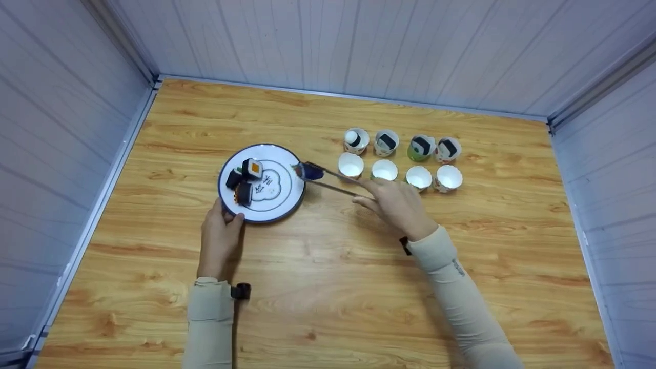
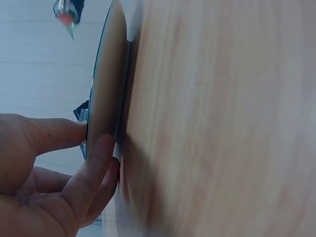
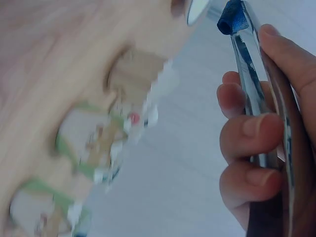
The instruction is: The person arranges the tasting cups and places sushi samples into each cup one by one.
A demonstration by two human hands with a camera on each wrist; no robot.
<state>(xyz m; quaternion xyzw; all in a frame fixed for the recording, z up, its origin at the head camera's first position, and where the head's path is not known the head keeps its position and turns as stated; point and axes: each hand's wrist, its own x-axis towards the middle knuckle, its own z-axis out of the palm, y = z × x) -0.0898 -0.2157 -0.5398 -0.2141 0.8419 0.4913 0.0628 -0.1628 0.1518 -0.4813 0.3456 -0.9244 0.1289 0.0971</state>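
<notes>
My left hand (image 1: 219, 241) grips the near-left rim of a white plate (image 1: 287, 197) with a blue edge. In the left wrist view the thumb lies over the rim and the fingers (image 2: 94, 173) reach under it. Three toy sushi rolls sit on the plate's left half, one of them a roll (image 1: 252, 169) with an orange centre. My right hand (image 1: 397, 205) holds metal tongs (image 1: 333, 188), fingers curled round the arms. Between the tong tips, above the plate's right edge, is a dark-wrapped sushi roll (image 1: 312, 171), seen as a blue-black roll (image 3: 226, 25) in the right wrist view.
Two rows of paper cups stand right of the plate. Back-row cups, such as the leftmost cup (image 1: 363, 137), contain sushi pieces; the front row, including a white cup (image 1: 351, 165), shows bare insides. Pale panel walls (image 1: 328, 46) enclose the wooden table (image 1: 307, 318) at the back and sides.
</notes>
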